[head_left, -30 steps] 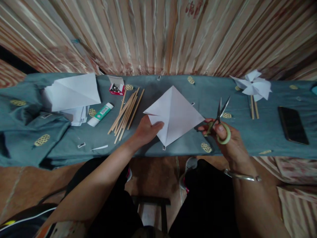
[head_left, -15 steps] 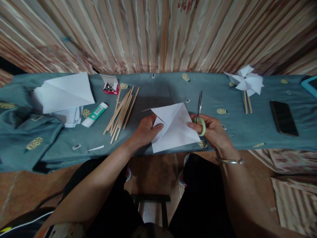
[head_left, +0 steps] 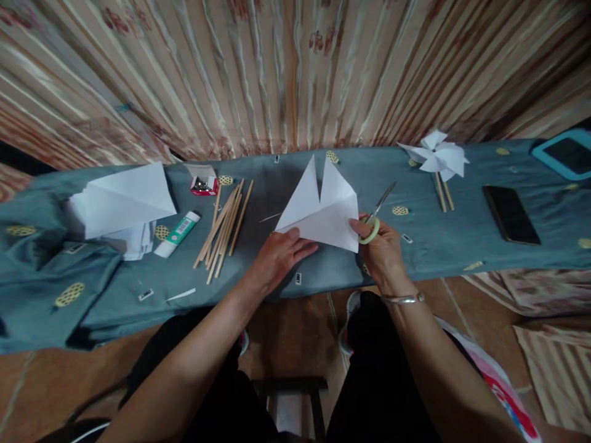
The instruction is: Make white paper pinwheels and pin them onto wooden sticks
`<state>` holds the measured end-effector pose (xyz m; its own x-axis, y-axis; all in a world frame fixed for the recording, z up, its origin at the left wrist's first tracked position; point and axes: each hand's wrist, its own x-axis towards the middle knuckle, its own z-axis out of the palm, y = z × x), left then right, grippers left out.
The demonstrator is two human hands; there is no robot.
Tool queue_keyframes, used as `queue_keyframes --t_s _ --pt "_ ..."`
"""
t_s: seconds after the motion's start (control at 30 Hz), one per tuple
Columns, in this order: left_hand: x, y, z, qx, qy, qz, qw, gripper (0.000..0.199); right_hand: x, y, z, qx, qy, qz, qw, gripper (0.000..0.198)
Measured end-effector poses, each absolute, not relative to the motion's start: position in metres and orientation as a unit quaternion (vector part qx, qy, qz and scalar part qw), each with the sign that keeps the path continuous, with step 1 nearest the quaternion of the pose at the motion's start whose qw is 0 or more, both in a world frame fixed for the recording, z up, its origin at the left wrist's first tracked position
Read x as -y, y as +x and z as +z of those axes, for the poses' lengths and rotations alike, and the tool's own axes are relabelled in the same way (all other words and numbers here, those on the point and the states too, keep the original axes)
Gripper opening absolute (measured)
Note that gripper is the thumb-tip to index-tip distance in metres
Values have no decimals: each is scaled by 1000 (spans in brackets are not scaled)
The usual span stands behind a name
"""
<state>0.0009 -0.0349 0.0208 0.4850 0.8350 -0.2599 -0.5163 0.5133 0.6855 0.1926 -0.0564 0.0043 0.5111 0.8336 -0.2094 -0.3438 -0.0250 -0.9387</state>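
A square sheet of white paper [head_left: 325, 218] is held up over the cloth-covered table, with a slit running in from its far edge and the two flaps standing apart. My left hand [head_left: 279, 253] pinches the near left corner, thumb on top and the other fingers partly stretched out. In my right hand [head_left: 382, 251] are scissors [head_left: 370, 230] with pale green handles, their blades closed and pointing away to the right. The thumb and a finger of that same hand also grip the paper's right edge.
Wooden sticks [head_left: 224, 231], a glue stick [head_left: 178, 234], a red box of metal pins [head_left: 204, 184] and stacked paper [head_left: 132, 200] lie to the left. On the right are paper pinwheels [head_left: 438, 155], a phone [head_left: 511, 215] and a blue-framed tablet [head_left: 566, 154]. A curtain [head_left: 295, 74] hangs behind.
The sheet has turned clockwise, so its slit points away from me instead of left. My left hand has shifted to its near corner. The scissors have tilted further right.
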Motion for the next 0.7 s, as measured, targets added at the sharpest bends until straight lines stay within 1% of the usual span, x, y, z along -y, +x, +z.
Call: queue_keyframes --t_s 0.1,0.2,0.37,0.43,0.57,0.7 --pt "41 9 20 -326 280 411 804 36 57 182 4 233 -551 451 663 34" --pt "43 15 19 -376 260 439 773 34 58 172 6 251 -551 455 653 35" --pt "40 16 14 -417 247 491 724 50 60 163 7 287 -576 453 617 40" --pt "37 14 11 -419 273 511 700 51 62 162 7 308 -581 459 598 40" --pt "25 5 9 -426 346 553 626 49 69 166 8 373 -564 499 542 36" --pt "9 -8 12 -440 379 581 570 50 82 174 18 433 -531 572 451 44"
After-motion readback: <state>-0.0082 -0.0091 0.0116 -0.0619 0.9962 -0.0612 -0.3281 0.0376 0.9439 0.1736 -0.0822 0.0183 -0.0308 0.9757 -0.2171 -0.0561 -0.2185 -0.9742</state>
